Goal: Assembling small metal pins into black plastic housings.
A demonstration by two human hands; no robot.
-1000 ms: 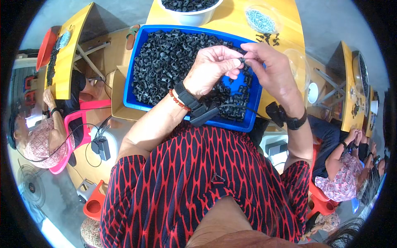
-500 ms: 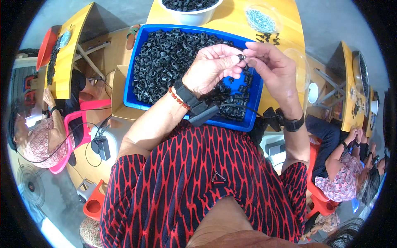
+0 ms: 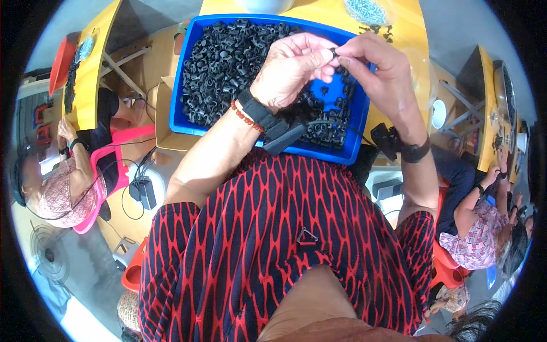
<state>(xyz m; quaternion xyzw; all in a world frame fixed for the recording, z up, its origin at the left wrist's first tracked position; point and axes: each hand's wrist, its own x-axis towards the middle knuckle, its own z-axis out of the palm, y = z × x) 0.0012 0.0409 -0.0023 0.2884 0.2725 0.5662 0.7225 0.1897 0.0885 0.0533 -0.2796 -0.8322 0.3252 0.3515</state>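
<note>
Above the blue tray (image 3: 177, 106), my left hand (image 3: 293, 71) pinches a small black plastic part (image 3: 334, 52) between thumb and fingertips. My right hand (image 3: 380, 65) meets it from the other side, thumb and forefinger pressed together at the part's end. Whatever the right fingertips grip is too small and covered to make out. Under my hands the tray holds a heap of loose black plastic parts (image 3: 222, 74), curved and ring-like. More of these parts (image 3: 330, 131) lie at the tray's near right, beside a patch of bare blue bottom.
A white bowl (image 3: 265, 5) stands behind the tray. At the back right, a clear dish of pale blue-green small pieces (image 3: 367, 11) sits on the yellow table (image 3: 319, 12), near several black parts (image 3: 380, 31). Other people sit at yellow tables on both sides. A cardboard box (image 3: 168, 137) adjoins the tray's left.
The view has shifted, so the tray sits higher in the picture. My fingertips have come closer together, and the metallic bit seen earlier between them no longer shows.
</note>
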